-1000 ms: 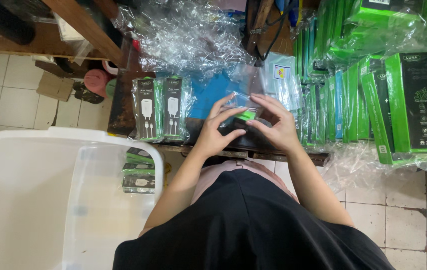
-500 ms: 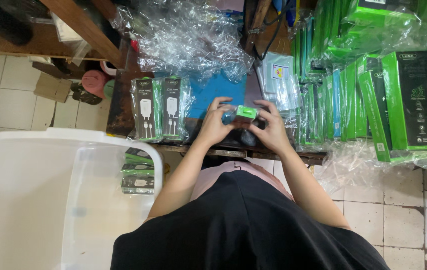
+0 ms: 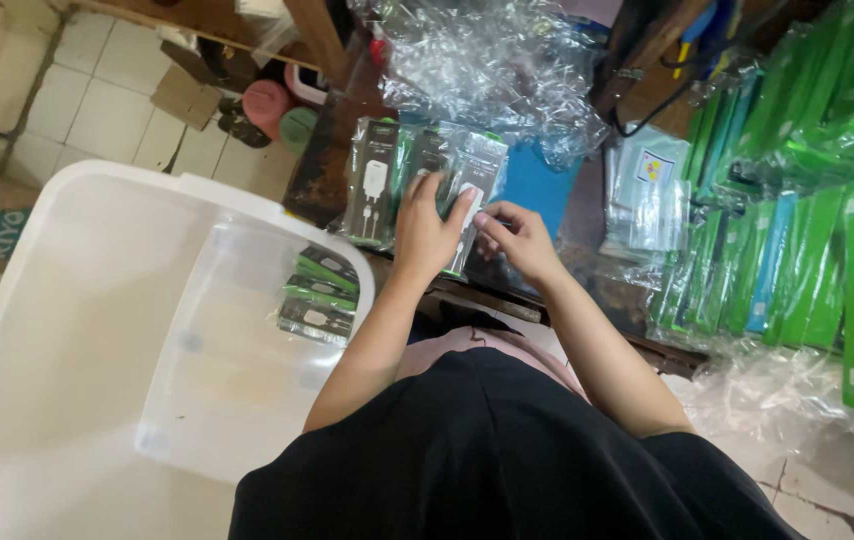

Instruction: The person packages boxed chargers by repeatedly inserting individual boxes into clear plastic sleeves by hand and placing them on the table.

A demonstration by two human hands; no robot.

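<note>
Both hands have shifted over from the middle of the bench to the row of packaged chargers [image 3: 425, 185] standing at its edge. The left hand [image 3: 427, 232] lies on the front of the rightmost pack, fingers [image 3: 425, 195] curled over its top and thumb spread to the side — gripping it, as far as I can see. The right hand [image 3: 515, 238] sits just beside that thumb, fingertips pinched on the pack's lower edge. Beyond the fingers lies crumpled clear wrapping [image 3: 487, 70]. Below the left wrist, a few more packs [image 3: 315, 292] lie in a clear plastic tub [image 3: 187, 400] — green boxes [image 3: 797, 250] stand well off to the right.
</note>
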